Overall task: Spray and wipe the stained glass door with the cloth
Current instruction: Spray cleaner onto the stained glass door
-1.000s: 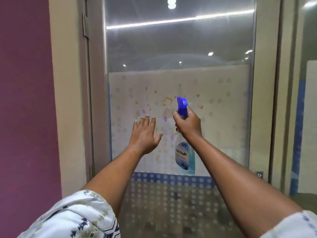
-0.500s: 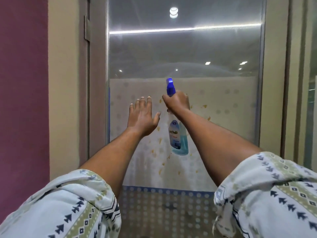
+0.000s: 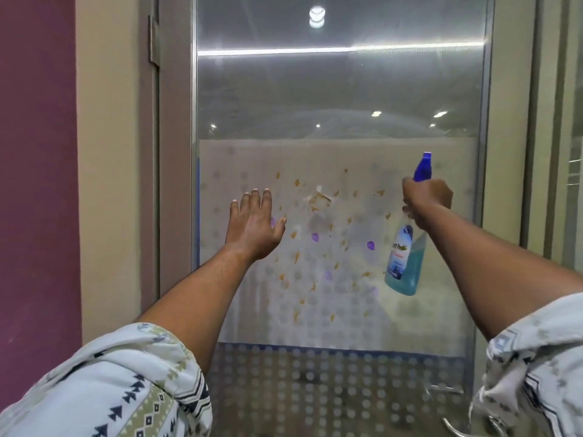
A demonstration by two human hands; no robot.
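1. Glass door (image 3: 340, 99), centre of view, frosted band at mid-height spattered with orange stains (image 3: 318, 198) and a few purple blots (image 3: 315, 237).
2. Spray bottle (image 3: 405, 263), blue liquid, blue nozzle upward, tilted before the door's right side.
3. Right hand (image 3: 427, 200), fingers wrapped around the bottle neck.
4. Left hand (image 3: 254, 227), fingers spread wide, palm toward the glass; contact possibly made, not certain.
5. Patterned sleeves (image 3: 126, 386), lower corners.
6. Maroon wall (image 3: 34, 184), far left.

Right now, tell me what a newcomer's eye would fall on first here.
Orange and purple stains spatter the frosted middle of the glass door. At right, the right hand grips a spray bottle of blue liquid, its blue nozzle up. At left, the empty left hand spreads open before the glass.
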